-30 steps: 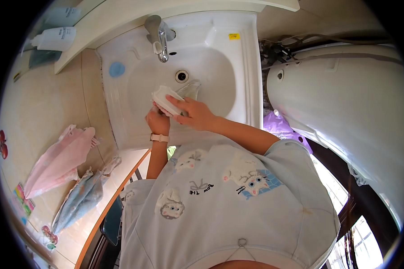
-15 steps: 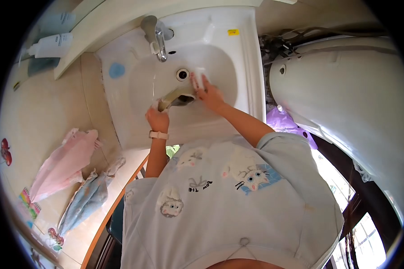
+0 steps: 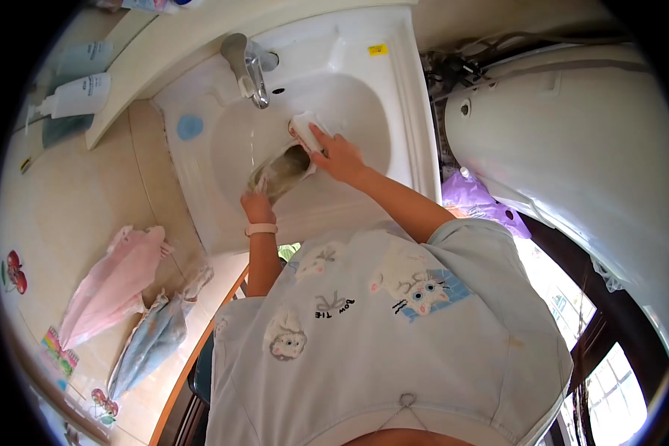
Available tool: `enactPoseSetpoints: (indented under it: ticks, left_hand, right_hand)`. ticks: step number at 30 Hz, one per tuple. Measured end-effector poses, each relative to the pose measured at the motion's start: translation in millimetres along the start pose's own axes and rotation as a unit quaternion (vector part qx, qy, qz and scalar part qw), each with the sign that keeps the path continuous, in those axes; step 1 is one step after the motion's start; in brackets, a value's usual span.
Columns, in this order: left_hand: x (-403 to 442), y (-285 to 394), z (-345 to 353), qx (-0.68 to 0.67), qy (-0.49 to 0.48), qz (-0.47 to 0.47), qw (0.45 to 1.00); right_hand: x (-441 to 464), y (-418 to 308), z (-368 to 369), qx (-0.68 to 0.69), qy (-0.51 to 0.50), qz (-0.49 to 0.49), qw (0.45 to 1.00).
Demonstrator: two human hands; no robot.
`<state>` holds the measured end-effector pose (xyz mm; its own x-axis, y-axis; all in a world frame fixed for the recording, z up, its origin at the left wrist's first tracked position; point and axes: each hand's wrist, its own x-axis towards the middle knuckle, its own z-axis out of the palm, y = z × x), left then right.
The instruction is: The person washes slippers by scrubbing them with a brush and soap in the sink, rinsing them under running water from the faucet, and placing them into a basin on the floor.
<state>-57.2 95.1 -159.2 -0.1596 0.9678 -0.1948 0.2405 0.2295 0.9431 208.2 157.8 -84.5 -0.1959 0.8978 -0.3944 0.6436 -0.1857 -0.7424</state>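
Observation:
Over the white washbasin (image 3: 227,160), my left hand (image 3: 259,208) is closed on the near-left end of a khaki-green shoe (image 3: 279,175), blurred by motion. Its dark opening faces up and to the right. My right hand (image 3: 342,158) grips a white scrubbing brush (image 3: 306,128) with a reddish-brown edge, at the shoe's far-right end. Whether the brush touches the shoe is hard to tell. Part of the drain side of the bowl is hidden behind the brush.
A chrome faucet (image 3: 253,74) stands at the back of the basin. A blue round patch (image 3: 189,126) is on the left rim. Pump bottles (image 3: 78,95) sit on the ledge, and pink cloth (image 3: 115,282) and blue cloth (image 3: 152,346) hang left. A white washing-machine-like body (image 3: 565,134) flanks the right.
The shoe has turned, its opening now raised toward the right. My right hand has come up from flat fingers beside the shoe to gripping the brush, now plainly visible. The view shifted slightly.

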Motion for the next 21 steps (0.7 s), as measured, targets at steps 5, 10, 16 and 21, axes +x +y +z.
enactPoseSetpoints:
  ticks: [5, 10, 16, 21]
  left_hand:
    - [-21.0, 114.5, 63.3, -0.241, 0.174, -0.294, 0.908]
    - [-28.7, 90.6, 59.0, -0.331, 0.165, -0.292, 0.882]
    - [-25.8, 84.2, 57.7, -0.287, 0.131, -0.309, 0.897]
    - [-19.8, 82.6, 41.5, 0.286, -0.204, 0.014, 0.936]
  right_hand:
    - [-29.4, -36.0, 17.3, -0.079, -0.093, -0.077, 0.99]
    - [-27.5, -20.3, 1.7, -0.026, -0.116, -0.05, 0.992]
    - [-51.4, -51.9, 5.2, 0.004, -0.144, -0.15, 0.978]
    - [-50.6, -23.1, -13.4, -0.017, -0.052, -0.183, 0.982]
